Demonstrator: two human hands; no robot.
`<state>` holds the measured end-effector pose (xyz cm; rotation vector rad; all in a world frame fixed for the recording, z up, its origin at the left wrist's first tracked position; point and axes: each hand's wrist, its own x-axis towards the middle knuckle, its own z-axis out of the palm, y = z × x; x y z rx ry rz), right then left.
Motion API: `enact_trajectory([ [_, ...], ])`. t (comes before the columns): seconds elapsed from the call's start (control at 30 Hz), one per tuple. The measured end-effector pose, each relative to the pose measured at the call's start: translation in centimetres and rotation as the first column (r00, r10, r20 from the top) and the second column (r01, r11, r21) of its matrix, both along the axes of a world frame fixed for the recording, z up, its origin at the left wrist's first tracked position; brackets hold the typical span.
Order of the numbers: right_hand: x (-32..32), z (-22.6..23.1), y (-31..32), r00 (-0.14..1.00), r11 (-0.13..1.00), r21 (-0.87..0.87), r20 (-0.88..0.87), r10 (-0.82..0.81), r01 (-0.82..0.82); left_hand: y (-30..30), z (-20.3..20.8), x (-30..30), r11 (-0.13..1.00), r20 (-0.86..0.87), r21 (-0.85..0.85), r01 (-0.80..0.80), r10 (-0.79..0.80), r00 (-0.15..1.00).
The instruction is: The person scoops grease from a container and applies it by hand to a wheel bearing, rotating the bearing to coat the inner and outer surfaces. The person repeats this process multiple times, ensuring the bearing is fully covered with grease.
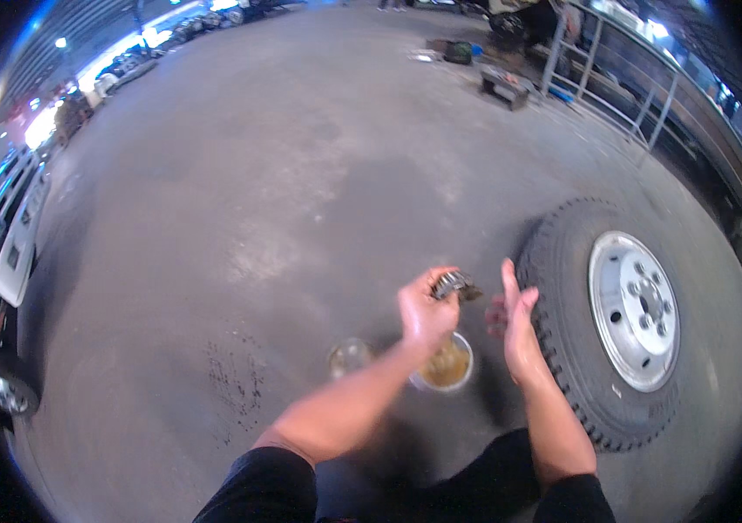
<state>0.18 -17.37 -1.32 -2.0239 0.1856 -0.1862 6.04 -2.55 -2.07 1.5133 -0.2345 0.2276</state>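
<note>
My left hand (426, 312) is closed around a metal roller bearing (454, 283), whose rollers show above the fingers; a brownish smear hangs at its right end. Across from it, my right hand (519, 327) is held upright and apart from the bearing, thumb and fingers spread, with nothing visible in it. Its fingers are partly blurred. Below the hands, a round white tub (470, 364) of yellow-brown grease (447, 366) sits on the floor. Left of that tub is a smaller round clear dish (351, 357), partly blurred and half behind my left forearm.
A big truck wheel with a black tire (558, 288) and silver rim (606, 305) stands close on my right. A white vehicle (13, 253) is at the far left. Farther off on the right are a metal frame (593, 52) and a low step stool (504, 89) on the concrete floor (214, 200).
</note>
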Motion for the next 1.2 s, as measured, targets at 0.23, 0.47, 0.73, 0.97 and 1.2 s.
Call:
enact_trajectory([
  [0.23,0.0,0.6,2.2,0.980,0.726,0.679,-0.049,0.193,-0.109,-0.3,-1.3,-0.8,0.978,-0.059,-0.140,0.156,-0.165,0.984],
  [0.47,0.6,-1.3,0.2,0.971,0.723,0.689,-0.139,0.197,-0.048,-0.3,-1.5,-0.2,0.920,-0.011,0.178,0.349,-0.352,0.936],
  [0.73,-2.1,4.4,4.3,0.943,0.704,0.680,-0.330,0.043,0.206,0.5,-1.7,-0.5,0.947,0.212,0.105,0.304,-0.320,0.923],
  [0.97,-3.9,5.2,2.9,0.936,0.916,0.392,0.283,-0.208,0.085,-0.3,-5.6,2.0,0.995,-0.004,0.047,0.086,-0.086,0.996],
  [1.2,-1.5,4.1,0.7,0.862,0.738,-0.671,0.411,0.296,0.066,1.1,-7.2,4.6,0.922,-0.090,-0.153,0.355,-0.371,0.924],
])
